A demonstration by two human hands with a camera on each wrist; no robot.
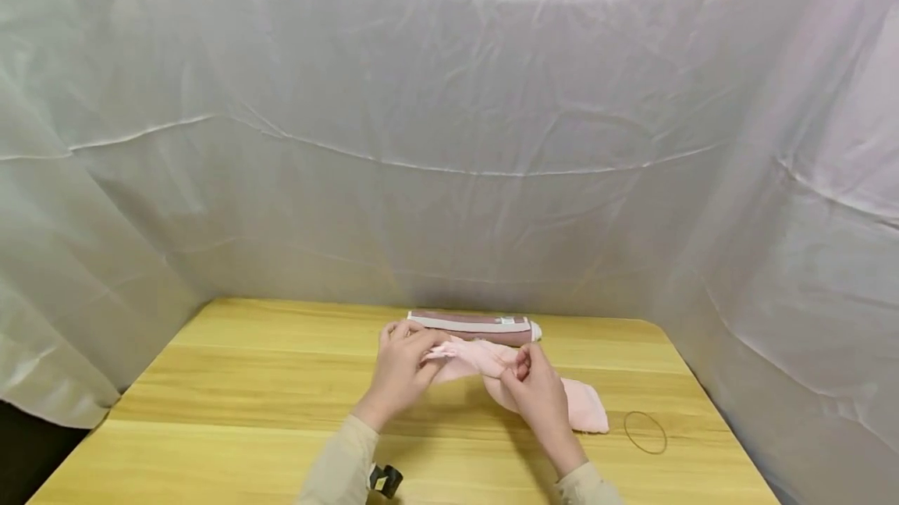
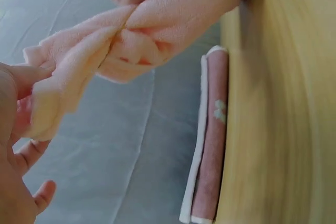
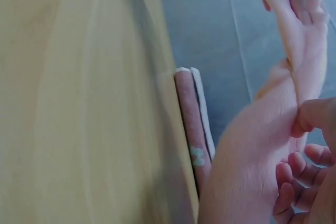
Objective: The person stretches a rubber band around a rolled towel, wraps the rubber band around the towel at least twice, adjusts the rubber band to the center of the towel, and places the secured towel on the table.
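A pale pink cloth (image 1: pixel 586 409), plush like a towel, stretches between both hands above the table, its right end hanging past the right hand. My left hand (image 1: pixel 402 364) pinches the cloth's left end between thumb and fingers. Farther right, my right hand (image 1: pixel 541 397) pinches the cloth with thumb and fingertips. In the left wrist view the cloth (image 2: pixel 168 19) is gathered and twisted, and a thin brown band (image 2: pixel 112 43) crosses its narrow middle. The right wrist view shows the right thumb (image 3: pixel 312 116) pressed on the cloth close to that band.
Behind the hands, a rolled mauve towel (image 1: pixel 477 327) with white edging lies near the table's back edge. A thin brown elastic ring (image 1: pixel 646 453) lies on the wooden table (image 1: pixel 267 380) at right. A black object (image 1: pixel 388 481) sits by the left sleeve. Grey curtains (image 1: pixel 449 99) surround the table.
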